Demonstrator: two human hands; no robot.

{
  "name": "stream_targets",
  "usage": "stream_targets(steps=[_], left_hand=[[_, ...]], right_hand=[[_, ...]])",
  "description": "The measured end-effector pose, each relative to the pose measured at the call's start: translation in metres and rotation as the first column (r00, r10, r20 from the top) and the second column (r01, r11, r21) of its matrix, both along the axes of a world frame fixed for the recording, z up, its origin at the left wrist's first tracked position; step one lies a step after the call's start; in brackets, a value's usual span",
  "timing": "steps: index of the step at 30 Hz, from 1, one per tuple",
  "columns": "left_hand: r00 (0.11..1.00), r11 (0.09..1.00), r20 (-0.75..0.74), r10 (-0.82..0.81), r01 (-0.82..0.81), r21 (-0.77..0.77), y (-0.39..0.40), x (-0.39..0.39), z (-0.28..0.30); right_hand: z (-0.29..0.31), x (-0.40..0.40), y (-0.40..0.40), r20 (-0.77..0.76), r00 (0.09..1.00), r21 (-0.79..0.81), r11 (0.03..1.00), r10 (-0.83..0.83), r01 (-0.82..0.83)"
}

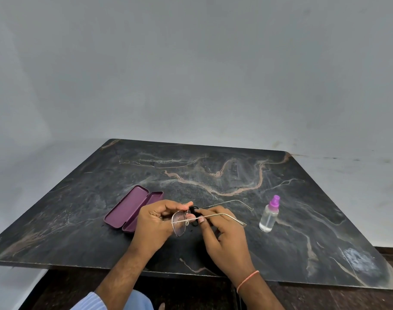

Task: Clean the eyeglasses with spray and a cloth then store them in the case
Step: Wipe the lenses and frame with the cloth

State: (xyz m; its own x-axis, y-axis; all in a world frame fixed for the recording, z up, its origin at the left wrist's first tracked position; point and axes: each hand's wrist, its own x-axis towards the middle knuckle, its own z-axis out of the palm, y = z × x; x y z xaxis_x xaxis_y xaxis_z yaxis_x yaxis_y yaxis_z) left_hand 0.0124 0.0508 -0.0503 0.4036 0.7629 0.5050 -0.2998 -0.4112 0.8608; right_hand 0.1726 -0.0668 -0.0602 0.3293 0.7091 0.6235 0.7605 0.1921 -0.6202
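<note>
Over the dark marble table (236, 175), left hand (154, 222) grips the eyeglasses (182, 222); right hand (222, 233) fingers pinch a black cloth (193, 212).

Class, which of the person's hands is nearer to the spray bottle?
Right. The right hand works the glasses just left of the spray bottle; the left hand lies farther off, by the open case.

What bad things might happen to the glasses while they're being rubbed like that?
The eyeglasses are held in the air above the hard stone table, so a slip from the left hand might drop them. The right hand rubs a lens with the black cloth; pressing hard could bend the thin open arms.
</note>
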Motion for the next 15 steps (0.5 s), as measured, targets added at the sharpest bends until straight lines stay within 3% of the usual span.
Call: stream_targets(steps=[4,11,15], left_hand=[[1.000,1.000,-0.009,-0.001,0.001,0.006,-0.0013,-0.0004,-0.0006],[0.999,1.000,-0.028,-0.030,0.030,0.006,-0.0011,0.0000,0.0013],[1.000,1.000,-0.017,-0.023,0.023,-0.003,-0.0035,0.0008,0.0023]], right_hand=[[-0.0024,0.0015,0.0012,0.046,0.993,-0.041,0.993,-0.109,0.111],[0.0013,0.0001,-0.0016,-0.015,0.999,0.012,0.999,0.032,-0.032],[-0.0003,0.0011,-0.0012,0.015,1.000,-0.019,1.000,-0.009,0.009]])
